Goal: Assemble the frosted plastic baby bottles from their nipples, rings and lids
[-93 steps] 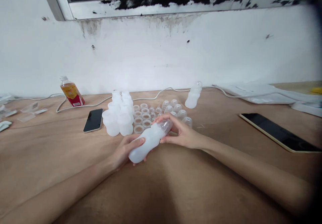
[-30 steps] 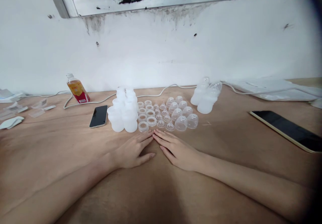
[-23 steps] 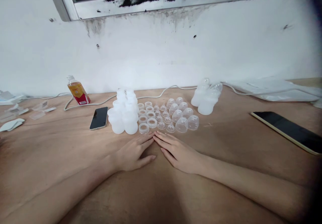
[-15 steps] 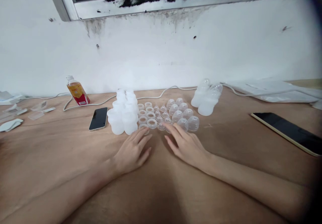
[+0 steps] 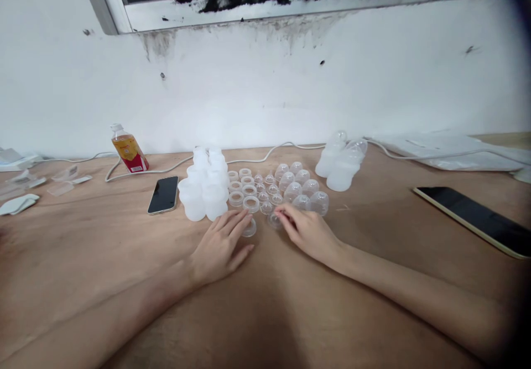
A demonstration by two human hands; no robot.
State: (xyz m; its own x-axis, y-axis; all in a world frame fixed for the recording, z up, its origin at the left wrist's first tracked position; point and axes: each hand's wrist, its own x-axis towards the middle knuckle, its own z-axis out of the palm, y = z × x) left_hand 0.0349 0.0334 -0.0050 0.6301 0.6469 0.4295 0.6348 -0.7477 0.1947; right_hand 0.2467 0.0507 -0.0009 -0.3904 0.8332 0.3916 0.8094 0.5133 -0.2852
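Note:
My left hand [image 5: 222, 247] lies low over the table with its fingers stretched out. Its fingertips touch or hover beside a translucent screw ring [image 5: 249, 228], partly hidden by them. The fingers of my right hand [image 5: 309, 230] are pinched at the edge of a clear baby bottle nipple [image 5: 274, 221] low at the table. Beyond my hands stand rows of more screw rings [image 5: 251, 203], small clear nipples [image 5: 266, 207] and domed clear caps [image 5: 319, 203]. Frosted white bottles [image 5: 194, 206] are grouped to the left of the rings.
Capped bottles [image 5: 339, 178] stand at the back right. A phone [image 5: 163, 195] lies left of the bottles, a larger dark device [image 5: 477, 219] at right. A drink bottle [image 5: 130, 150], a white cable [image 5: 274, 150] and a plastic bag [image 5: 452, 150] lie toward the wall.
The nearest screw ring has come toward me and right, with my left hand by it. My right fingers have closed on a nipple, which has moved nearer to me.

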